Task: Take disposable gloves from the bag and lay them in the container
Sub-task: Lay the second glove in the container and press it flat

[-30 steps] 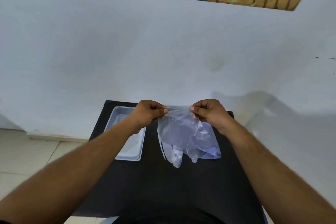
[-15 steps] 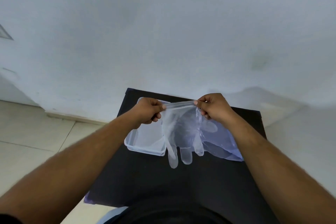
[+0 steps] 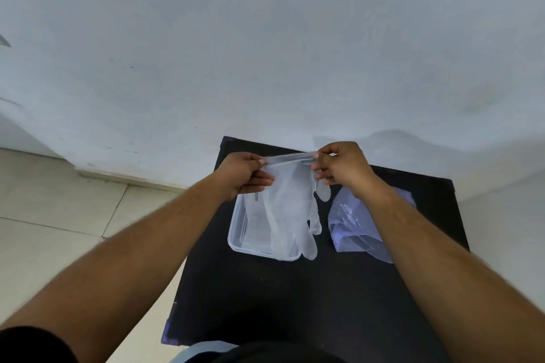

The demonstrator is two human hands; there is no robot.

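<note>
Head cam, looking down at a small black table [image 3: 295, 303] pushed against a white wall [image 3: 265, 53].

Both hands are up over the far half of the table, holding 1 clear glove [image 3: 287, 209] by its cuff. Left hand [image 3: 246, 175] pinches the cuff's left end, thumb on top, fingers curled under. Right hand [image 3: 339, 168] pinches the right end the same way. The cuff is stretched flat between them, roughly parallel to the table's far edge.

The glove hangs down from the cuff, fingers pointing toward me. It sits over the container [image 3: 236, 233], a clear shallow rectangular tray lying on the table's left half near the left edge. The glove's fingertips reach about the container's near-right corner and spill a bit past its right rim. I can't tell if the glove touches the container floor or just hangs over it; it's see-through plastic on see-through plastic. I also can't tell whether other gloves already lie inside.

The bag [image 3: 351, 224] is on the table's right half, just beside the container, with a strip of bare table between them. It's pale, crumpled and lying flat, partly hidden under my right forearm. Its contents are not readable.

Near edge of the table: dark clothing at the bottom of frame. Pale tiled floor [image 3: 59, 215] to the left of the table.
</note>
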